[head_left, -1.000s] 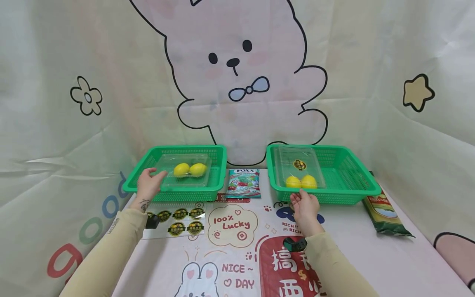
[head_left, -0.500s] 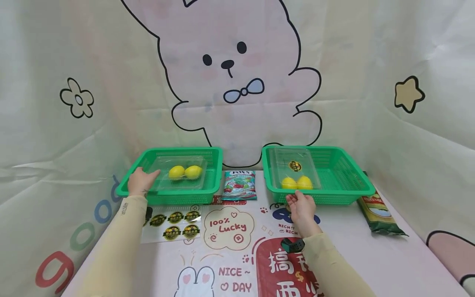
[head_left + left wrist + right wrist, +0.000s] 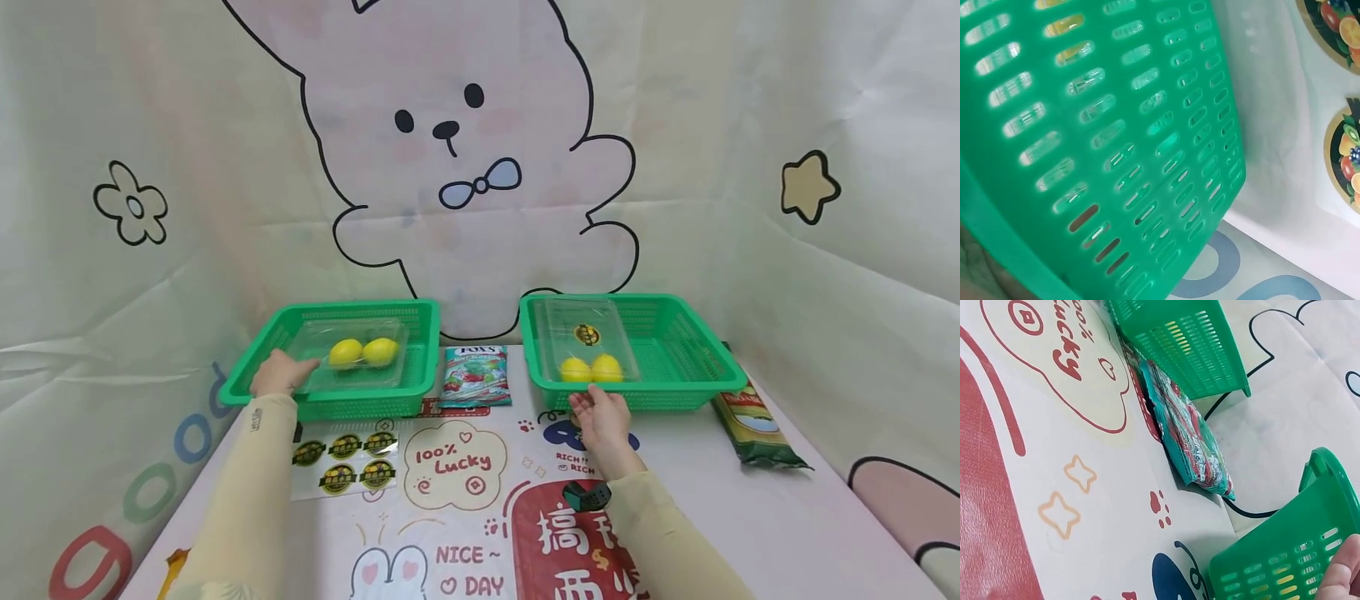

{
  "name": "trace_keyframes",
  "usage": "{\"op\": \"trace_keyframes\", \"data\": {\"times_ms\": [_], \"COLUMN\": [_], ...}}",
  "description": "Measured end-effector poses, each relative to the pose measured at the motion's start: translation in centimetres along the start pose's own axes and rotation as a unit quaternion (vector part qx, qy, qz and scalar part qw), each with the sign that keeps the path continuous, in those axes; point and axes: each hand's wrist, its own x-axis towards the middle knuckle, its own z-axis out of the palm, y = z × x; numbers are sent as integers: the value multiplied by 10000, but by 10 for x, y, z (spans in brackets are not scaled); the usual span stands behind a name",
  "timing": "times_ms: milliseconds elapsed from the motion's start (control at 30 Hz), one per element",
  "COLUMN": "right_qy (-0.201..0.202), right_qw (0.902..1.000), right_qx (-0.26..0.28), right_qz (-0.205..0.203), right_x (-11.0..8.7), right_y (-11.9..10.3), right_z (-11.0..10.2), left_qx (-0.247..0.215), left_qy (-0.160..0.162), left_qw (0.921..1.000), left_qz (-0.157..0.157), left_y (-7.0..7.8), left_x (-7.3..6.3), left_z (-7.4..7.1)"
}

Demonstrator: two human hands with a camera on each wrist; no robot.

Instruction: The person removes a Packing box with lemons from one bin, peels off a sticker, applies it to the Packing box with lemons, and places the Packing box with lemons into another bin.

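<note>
In the head view my left hand (image 3: pixel 279 373) reaches over the front left rim of the left green basket (image 3: pixel 352 408), thumb pointing right. Its fingers are hidden behind the wrist and rim. Beside the thumb lies a clear plastic box (image 3: pixel 307 358) with two lemons (image 3: pixel 380 352) in it. My right hand (image 3: pixel 604 423) is at the front wall of the right green basket (image 3: pixel 652 398), fingertips right under the rim. In the right wrist view its fingers (image 3: pixel 1342 572) overlap that wall. Inside stands another clear box (image 3: pixel 555 333) with a round sticker (image 3: pixel 587 335) and two lemons (image 3: pixel 606 367).
Between the baskets lies a teal candy bag (image 3: pixel 476 377). A sheet of round black and gold stickers (image 3: pixel 346 477) lies before the left basket. A green packet (image 3: pixel 759 425) rests right of the right basket. Printed curtains (image 3: pixel 480 250) enclose the back and sides.
My left hand has moved left and down over the left basket's rim, its fingers going out of sight. The right hand stays at the right basket's front wall. The head view has shifted slightly.
</note>
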Motion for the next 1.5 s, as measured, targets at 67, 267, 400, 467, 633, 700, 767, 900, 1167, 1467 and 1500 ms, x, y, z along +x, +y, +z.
{"op": "trace_keyframes", "data": {"times_ms": [67, 267, 400, 467, 633, 700, 767, 900, 1167, 1467, 1500], "right_qy": [-20, -117, -91, -84, -115, -111, -118, -148, -121, -117, -117], "right_qw": [10000, 9998, 9999, 9999, 9999, 9999, 9999, 9999, 9999, 9999, 9999], "right_qx": [34, 144, 111, 80, 57, 55, 38, 8, 71, 47, 45], "right_qz": [21, 89, 31, -3, -22, -15, -19, -25, -35, -9, -18], "right_x": [0, 2, 3, 4, 4, 4, 4, 3, 3, 3, 3], "right_y": [1, 2, 2, 3, 3, 3, 3, 2, 2, 2, 1], "right_z": [1, 1, 0, 0, 0, 0, 0, -1, -1, -1, -1], "left_qx": [26, 13, -217, -336, -678, -860, -1090, -1808, -3675, -4418, -4438], "left_qy": [-79, -596, -968, -926, -670, -728, -836, -933, -740, -422, -405], "left_qw": [10000, 9981, 9946, 9947, 9953, 9936, 9905, 9776, 9232, 8915, 8907], "left_qz": [-20, 174, 295, 286, 170, 103, -51, -544, -841, -908, -898], "left_y": [-2, -5, -8, -9, -14, -15, -15, -11, -5, 1, 3], "left_x": [-1, 0, 2, 4, 8, 9, 11, 12, 4, 1, 0], "left_z": [-1, -7, -11, -11, -13, -15, -17, -18, -18, -16, -16]}}
